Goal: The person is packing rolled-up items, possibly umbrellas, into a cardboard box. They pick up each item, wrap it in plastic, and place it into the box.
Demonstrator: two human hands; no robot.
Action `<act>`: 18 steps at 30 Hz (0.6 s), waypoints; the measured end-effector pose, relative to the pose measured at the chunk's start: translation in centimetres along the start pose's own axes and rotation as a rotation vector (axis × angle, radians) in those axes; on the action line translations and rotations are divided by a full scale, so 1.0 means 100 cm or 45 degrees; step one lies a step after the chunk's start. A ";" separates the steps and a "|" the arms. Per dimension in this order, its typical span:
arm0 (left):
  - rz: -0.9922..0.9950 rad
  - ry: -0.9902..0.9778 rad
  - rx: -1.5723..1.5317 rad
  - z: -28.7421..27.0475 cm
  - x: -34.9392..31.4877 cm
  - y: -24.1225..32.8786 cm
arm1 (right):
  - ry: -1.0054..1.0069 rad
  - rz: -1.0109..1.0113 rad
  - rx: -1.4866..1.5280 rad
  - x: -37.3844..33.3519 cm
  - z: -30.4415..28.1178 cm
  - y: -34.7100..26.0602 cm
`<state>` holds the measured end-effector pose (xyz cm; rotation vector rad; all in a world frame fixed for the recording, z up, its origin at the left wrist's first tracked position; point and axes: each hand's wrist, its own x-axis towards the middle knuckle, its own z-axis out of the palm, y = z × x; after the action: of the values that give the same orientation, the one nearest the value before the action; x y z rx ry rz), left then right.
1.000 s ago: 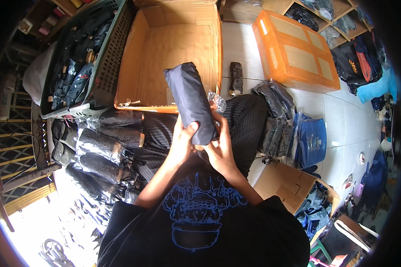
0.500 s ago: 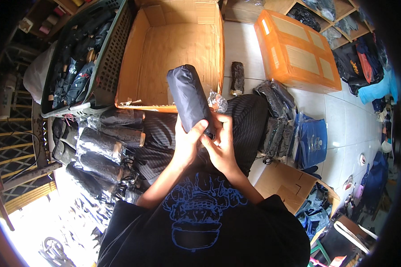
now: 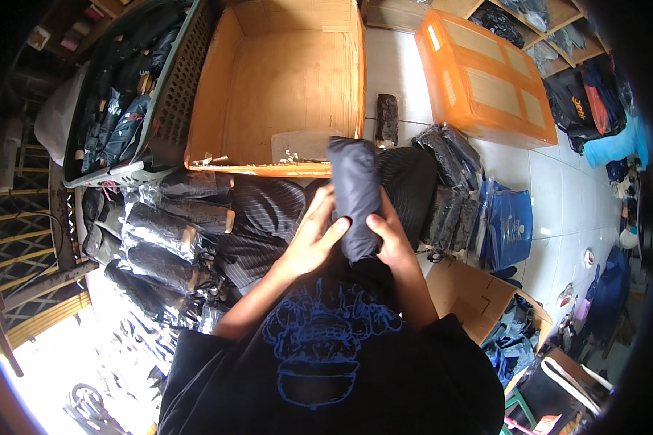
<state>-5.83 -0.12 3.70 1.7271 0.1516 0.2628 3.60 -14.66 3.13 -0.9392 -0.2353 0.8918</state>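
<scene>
A dark grey rolled cloth bundle (image 3: 355, 190) stands upright over my lap, in front of my black shirt with a blue print. My left hand (image 3: 313, 235) wraps its lower left side, fingers across the front. On the lower right side, my right hand (image 3: 390, 239) grips the same bundle. Both hands hold it near its bottom end. Beyond its top lies an open cardboard box (image 3: 268, 80), seemingly with nothing inside. My legs in striped dark trousers (image 3: 268, 210) are underneath.
A green mesh basket (image 3: 168, 94) of dark packed items stands left of the box. Several plastic-wrapped dark rolls (image 3: 163, 243) lie at my left. An orange lidded crate (image 3: 482, 76), wrapped packs (image 3: 450, 188), a blue bag (image 3: 509, 225) and a small cardboard box (image 3: 475, 293) are at my right.
The bundle has turned from tilting up-left to nearly upright and shifted slightly right. Both hands have stayed gripping its lower end.
</scene>
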 end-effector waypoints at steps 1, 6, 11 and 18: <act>-0.059 0.186 -0.094 0.007 -0.001 -0.010 | 0.049 0.059 0.054 -0.006 -0.015 0.006; -0.530 0.474 0.244 0.014 0.015 -0.080 | 0.086 -0.111 0.090 -0.016 -0.039 -0.007; -0.343 0.323 0.290 0.022 0.027 -0.091 | 0.223 0.004 -0.147 0.002 -0.063 0.002; -0.400 0.287 -0.050 0.003 0.024 -0.051 | 0.139 0.029 -0.143 0.030 -0.068 -0.017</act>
<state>-3.20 1.11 -1.15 1.6044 0.5736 0.2252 10.11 -16.96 -0.16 -1.0930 -0.1830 0.8521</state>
